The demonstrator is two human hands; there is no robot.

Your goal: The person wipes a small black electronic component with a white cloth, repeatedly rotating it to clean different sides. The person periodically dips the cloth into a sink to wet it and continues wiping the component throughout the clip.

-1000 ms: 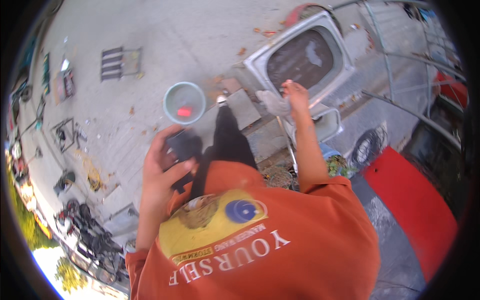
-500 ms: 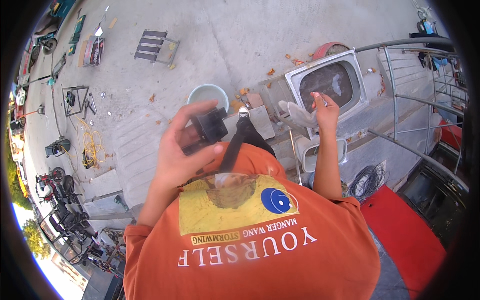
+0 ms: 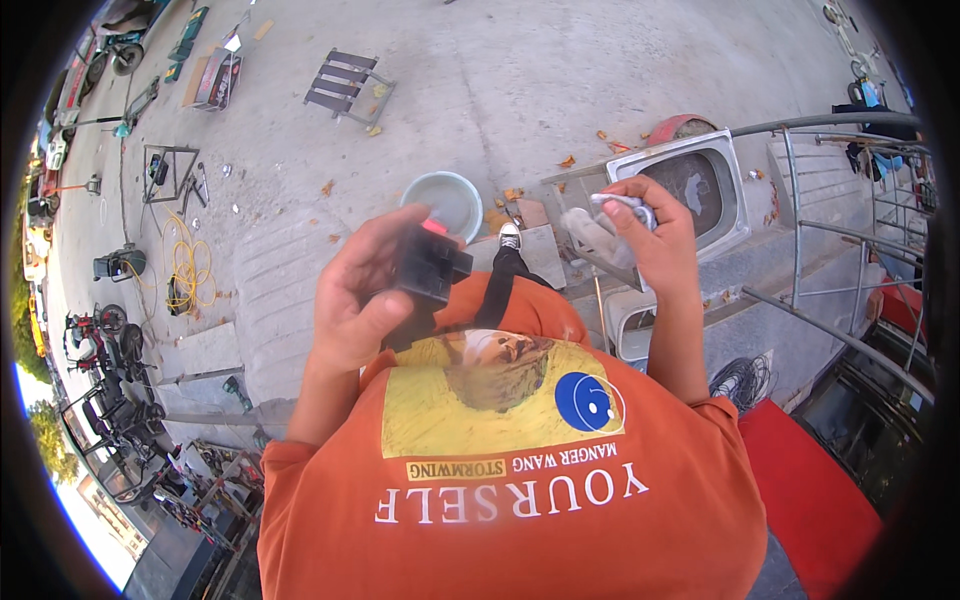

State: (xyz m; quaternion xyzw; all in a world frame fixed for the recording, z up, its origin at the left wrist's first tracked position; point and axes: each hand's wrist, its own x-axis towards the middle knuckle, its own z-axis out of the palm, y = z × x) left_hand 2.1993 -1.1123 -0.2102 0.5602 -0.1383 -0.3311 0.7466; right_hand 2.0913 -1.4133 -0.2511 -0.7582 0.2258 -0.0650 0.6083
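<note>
In my left hand (image 3: 352,285) is a black boxy plastic part (image 3: 428,268), gripped between thumb and fingers in front of my orange shirt. A small pinkish-red bit (image 3: 434,226) shows at its top; what that is, I cannot make out. My right hand (image 3: 662,235), raised on the other side, pinches a crumpled pale cloth (image 3: 630,208) between thumb and fingers. Just left of that hand, whitish gloves (image 3: 588,232) lie near the edge of a metal sink (image 3: 738,195) holding murky water. The two hands are apart.
A pale blue basin (image 3: 409,190) stands on the concrete beyond my hands. Metal railings (image 3: 795,190) rise at the right, with a red sheet (image 3: 800,500) nearer. A folding stool (image 3: 340,82), yellow cable (image 3: 190,270) and parked motorbikes (image 3: 105,350) are farther left.
My right hand has come up closer, and the pale cloth now shows plainly in its fingers. The black part in my left hand has turned. The whole view has shifted slightly.
</note>
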